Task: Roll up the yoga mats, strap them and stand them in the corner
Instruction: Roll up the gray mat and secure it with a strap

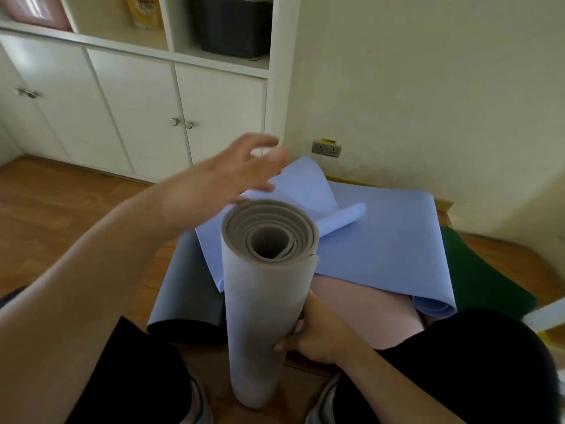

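Note:
A rolled grey yoga mat (263, 307) stands upright on the wooden floor between my knees, its spiral top end facing the camera. My right hand (318, 335) grips the roll at mid-height from the right side. Above and behind the roll's top, my left hand (238, 169) hovers with fingers spread, holding nothing and blurred by motion. Behind the roll lie unrolled mats in a pile: a light blue mat (382, 243) with one curled end, a pink mat (367, 307), a dark grey mat (186, 289) and a green mat (477, 270). No strap is visible.
White cabinets (137, 111) with knobbed doors and open shelves fill the left wall. A cream wall (428, 87) with a socket (326, 148) meets them in the corner behind the mats. Bare wooden floor (61, 209) stretches to the left.

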{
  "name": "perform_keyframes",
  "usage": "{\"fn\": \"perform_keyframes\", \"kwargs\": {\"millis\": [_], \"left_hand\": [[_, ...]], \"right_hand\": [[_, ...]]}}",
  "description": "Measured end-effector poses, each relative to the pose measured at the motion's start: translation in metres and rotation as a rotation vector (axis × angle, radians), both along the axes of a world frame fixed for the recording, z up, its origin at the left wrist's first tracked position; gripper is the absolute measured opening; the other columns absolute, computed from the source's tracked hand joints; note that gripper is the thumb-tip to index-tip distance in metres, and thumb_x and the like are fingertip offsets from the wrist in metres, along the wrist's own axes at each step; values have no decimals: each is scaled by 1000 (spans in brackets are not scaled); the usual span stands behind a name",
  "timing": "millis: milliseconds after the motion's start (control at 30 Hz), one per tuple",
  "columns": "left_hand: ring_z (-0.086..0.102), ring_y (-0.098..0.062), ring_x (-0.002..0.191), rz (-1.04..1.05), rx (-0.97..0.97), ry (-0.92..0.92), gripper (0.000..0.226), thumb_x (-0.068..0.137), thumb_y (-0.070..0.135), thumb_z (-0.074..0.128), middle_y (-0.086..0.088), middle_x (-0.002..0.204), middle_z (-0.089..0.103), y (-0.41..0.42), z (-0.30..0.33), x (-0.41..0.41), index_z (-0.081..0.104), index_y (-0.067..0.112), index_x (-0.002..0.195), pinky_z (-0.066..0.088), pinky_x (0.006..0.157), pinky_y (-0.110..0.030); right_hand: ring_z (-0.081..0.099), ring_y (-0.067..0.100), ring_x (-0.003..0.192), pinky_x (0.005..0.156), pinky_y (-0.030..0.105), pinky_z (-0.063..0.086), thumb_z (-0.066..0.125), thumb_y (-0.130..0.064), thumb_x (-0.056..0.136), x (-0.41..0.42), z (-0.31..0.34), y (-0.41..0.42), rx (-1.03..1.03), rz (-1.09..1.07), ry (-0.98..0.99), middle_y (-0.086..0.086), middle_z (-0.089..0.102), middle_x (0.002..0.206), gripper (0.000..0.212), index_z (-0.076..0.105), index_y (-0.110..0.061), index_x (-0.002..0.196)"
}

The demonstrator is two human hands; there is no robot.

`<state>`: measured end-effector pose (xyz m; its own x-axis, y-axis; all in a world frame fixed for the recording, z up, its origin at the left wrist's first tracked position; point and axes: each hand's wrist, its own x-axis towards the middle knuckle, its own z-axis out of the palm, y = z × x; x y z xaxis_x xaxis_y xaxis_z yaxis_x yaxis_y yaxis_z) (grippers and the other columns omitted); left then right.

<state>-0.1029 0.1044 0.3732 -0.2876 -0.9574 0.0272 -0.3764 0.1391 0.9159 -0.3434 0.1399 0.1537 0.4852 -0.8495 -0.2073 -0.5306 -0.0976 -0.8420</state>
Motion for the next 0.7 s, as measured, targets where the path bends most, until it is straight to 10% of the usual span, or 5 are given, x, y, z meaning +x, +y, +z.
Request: {"fn": "perform_keyframes", "kwargs": {"millis": [133,233,567,700], "left_hand": [[51,-8,132,-39,-180,-610,82,83,96,27,20,150,49,1,3,-42,40,48,148,40,107,-38],[48,-17,127,-131,-229,-899,75,89,88,14,12,129,56,8,-41,-61,56,40,129,32,108,-42],[47,-20,114,-45,-308,-978,47,96,69,25,9,119,54,2,-66,-67,52,36,117,34,103,-46],[47,-21,113,-15,-307,-979,38,98,61,31,8,119,52,1,-69,-63,50,34,117,34,101,-46]], "right_hand": [[53,-22,115,83,9,52,97,-16,67,4,2,1,2,4,-12,-49,56,127,125,20,-59,156],[51,-25,112,85,8,51,98,-22,69,4,1,-1,-30,17,-3,-55,51,124,126,15,-63,154],[44,-26,118,87,-3,39,99,-29,68,2,-3,-5,-79,64,78,-58,40,128,119,25,-44,160],[48,2,124,97,26,53,95,-38,64,10,12,-1,-178,27,155,-27,34,145,115,24,-46,155]]}}
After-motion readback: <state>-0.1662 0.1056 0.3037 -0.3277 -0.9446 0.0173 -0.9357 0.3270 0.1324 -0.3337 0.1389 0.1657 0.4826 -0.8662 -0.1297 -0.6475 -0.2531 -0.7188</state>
